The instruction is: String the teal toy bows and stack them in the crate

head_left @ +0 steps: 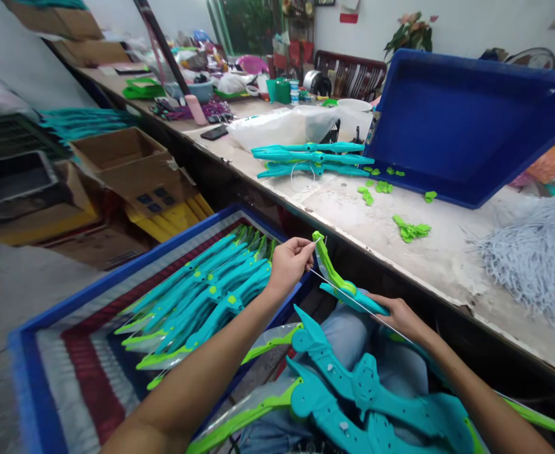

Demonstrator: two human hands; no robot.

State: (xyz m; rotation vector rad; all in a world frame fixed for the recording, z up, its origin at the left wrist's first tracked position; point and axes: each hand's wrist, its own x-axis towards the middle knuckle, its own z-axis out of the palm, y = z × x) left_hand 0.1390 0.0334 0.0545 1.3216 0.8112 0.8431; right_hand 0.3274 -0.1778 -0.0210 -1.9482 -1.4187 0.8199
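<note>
This looks like a small workshop: matching teal-and-green parts (214, 291) fill a blue tray (26, 391) beside a long, worn counter (452, 268) strewn with small green pieces (412, 229), with cardboard boxes (138, 176) nearby.

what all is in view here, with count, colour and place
Held piece: 1, teal and green, centre
Cord: 1, white, along held piece
Lap pieces: at least 2, teal and green, on legs
Crate: 1, blue, at left
Crated pieces: many, teal and green, in crate
Table: 1, pale, ahead
Stacked pieces: several, teal, on table
Small bits: many, green, on table
Tray: 1, blue, tilted on table
Strands: many, pale, table's right
Phone: 1, dark, table's edge
Boxes: several, brown, left
Chair: 1, brown, behind table
Plant: 1, green and pink, back
Clutter: uncountable, mixed colours, far table
Legs: 2, blue jeans, under lap pieces
Left hand: 1, bare, pinching cord
Right hand: 1, bare, holding held piece
</note>
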